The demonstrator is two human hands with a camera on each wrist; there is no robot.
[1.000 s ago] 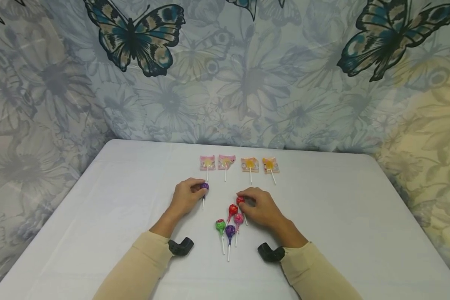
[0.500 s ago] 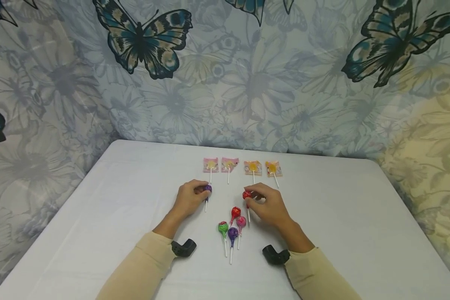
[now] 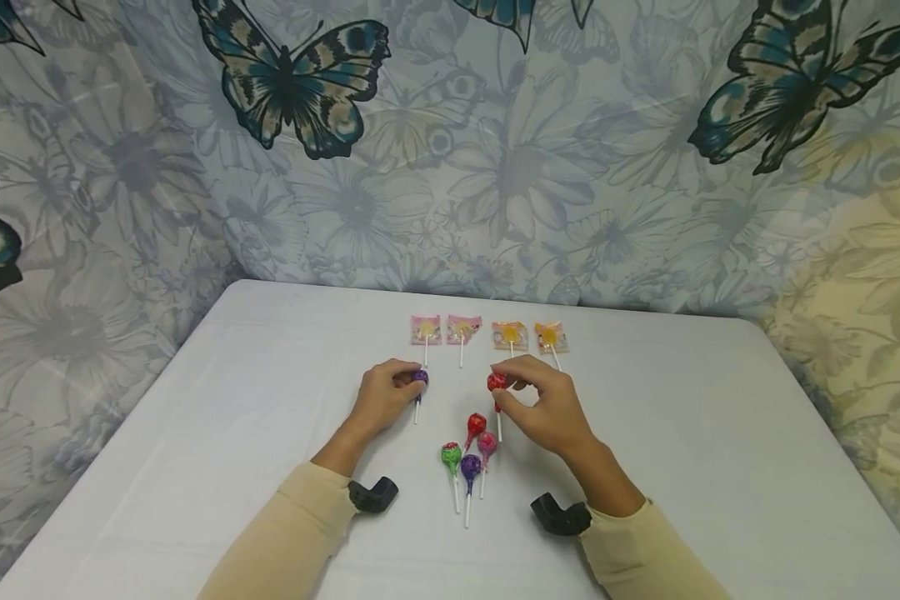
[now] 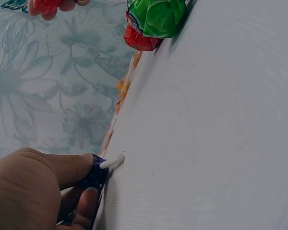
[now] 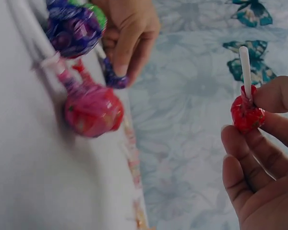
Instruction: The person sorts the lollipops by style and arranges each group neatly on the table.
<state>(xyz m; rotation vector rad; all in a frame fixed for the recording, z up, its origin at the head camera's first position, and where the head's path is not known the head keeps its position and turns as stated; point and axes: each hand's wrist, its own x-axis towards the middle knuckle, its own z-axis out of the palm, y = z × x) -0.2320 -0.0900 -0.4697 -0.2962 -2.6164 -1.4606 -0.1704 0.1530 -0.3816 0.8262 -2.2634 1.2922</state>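
Note:
My left hand [image 3: 385, 393] pinches the wrapped head of a purple lollipop [image 3: 421, 377], its white stick pointing toward me close to the table; the left wrist view has this purple lollipop [image 4: 93, 173] between thumb and fingers. My right hand [image 3: 543, 406] holds a red lollipop [image 3: 497, 382] by its head, between thumb and fingertips. In the right wrist view the held red lollipop [image 5: 247, 115] is raised off the table, stick outward. Between my forearms lie a second red lollipop [image 3: 476, 424], a pink one [image 3: 487, 443], a green one [image 3: 451, 454] and another purple one [image 3: 470, 467].
Along the far side of the white table [image 3: 270, 350] is a row of flat lollipops in clear wrappers: two with pink wrappers [image 3: 425, 329] [image 3: 463, 328] and two with orange ones [image 3: 510, 335] [image 3: 551, 337]. Behind stands a butterfly-patterned backdrop [image 3: 450, 183].
My right hand has lifted the red lollipop away from the group and moved it slightly farther from me. The left hand keeps its pinch on the purple one. The head view has shifted a little.

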